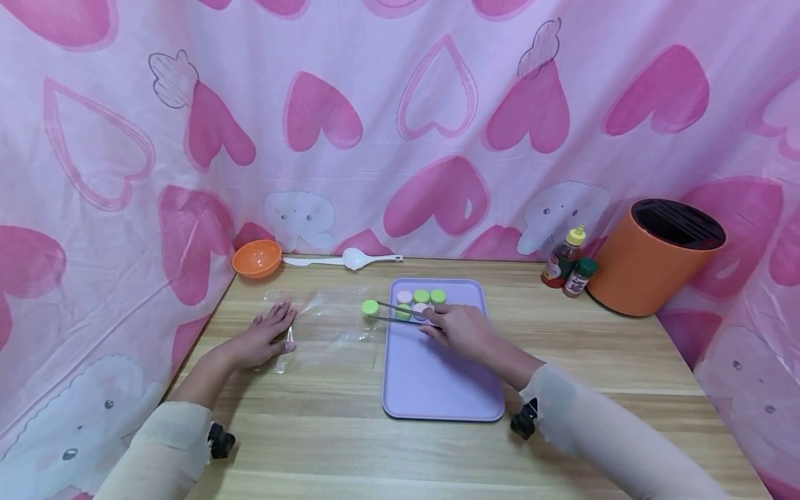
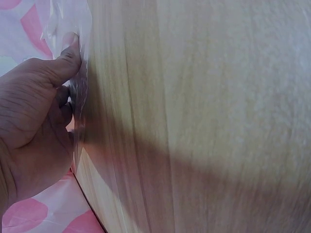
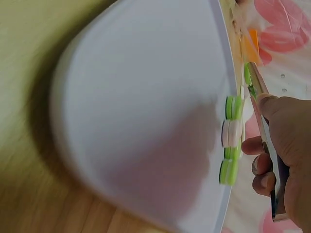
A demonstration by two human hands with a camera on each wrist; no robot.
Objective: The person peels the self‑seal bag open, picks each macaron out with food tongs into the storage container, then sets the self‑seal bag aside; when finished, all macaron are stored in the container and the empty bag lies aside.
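A clear plastic bag [image 1: 331, 316] lies flat on the table. My left hand [image 1: 265, 337] rests on the bag's left end with its fingers spread, and the thumb [image 2: 71, 53] lies on the film. In my right hand [image 1: 462, 332] I grip metal tongs [image 3: 272, 165]. Their tips pinch a green macaron [image 1: 371, 308], held over the right end of the bag near the tray's left edge. The purple tray [image 1: 444, 382] carries several more macarons near its far end, such as a green macaron [image 1: 438, 296] and a pale pink macaron [image 1: 405, 297].
An orange bowl [image 1: 257, 259] stands at the back left, beside a white knife [image 1: 306, 262] and a white ladle [image 1: 356, 259]. At the back right are a yellow-capped bottle [image 1: 562, 260], a green-lidded jar [image 1: 580, 278] and an orange knife block [image 1: 650, 267]. A pink curtain hangs behind.
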